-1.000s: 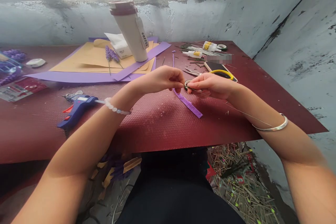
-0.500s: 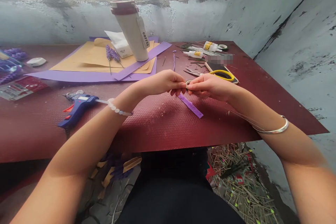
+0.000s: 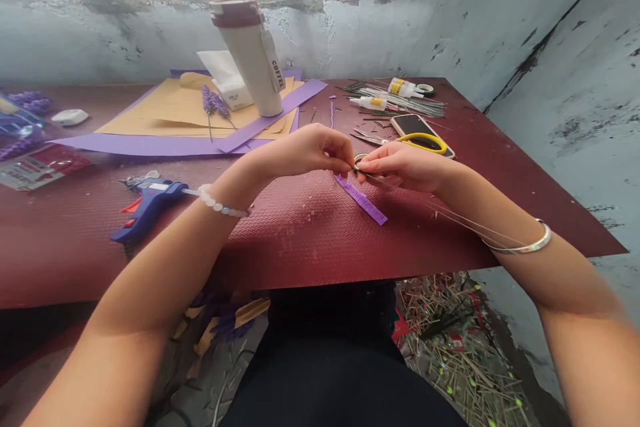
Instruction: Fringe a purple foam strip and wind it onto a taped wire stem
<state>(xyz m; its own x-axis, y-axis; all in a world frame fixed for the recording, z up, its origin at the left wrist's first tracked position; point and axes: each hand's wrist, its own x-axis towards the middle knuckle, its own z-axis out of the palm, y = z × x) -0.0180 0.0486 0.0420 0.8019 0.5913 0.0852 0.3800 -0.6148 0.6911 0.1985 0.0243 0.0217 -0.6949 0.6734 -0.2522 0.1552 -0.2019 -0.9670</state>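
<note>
Hands meet at ring, grip partly hidden

Your fingers block most of the ring (image 3: pixel 357 158); the pinched bit is too small to read. Purple strip (image 3: pixel 363 199) runs far, partly behind your left hand (image 3: pixel 327 148). Scissors (image 3: pixel 373 139) overlap phone (image 3: pixel 413 124), right; glue gun (image 3: pixel 153 203) left. Left hand: pinched closed, can't tell on what. Right hand (image 3: pixel 403 163): closed on thin wires (image 3: pixel 463 216) trailing right, ring at its fingertips.
</note>
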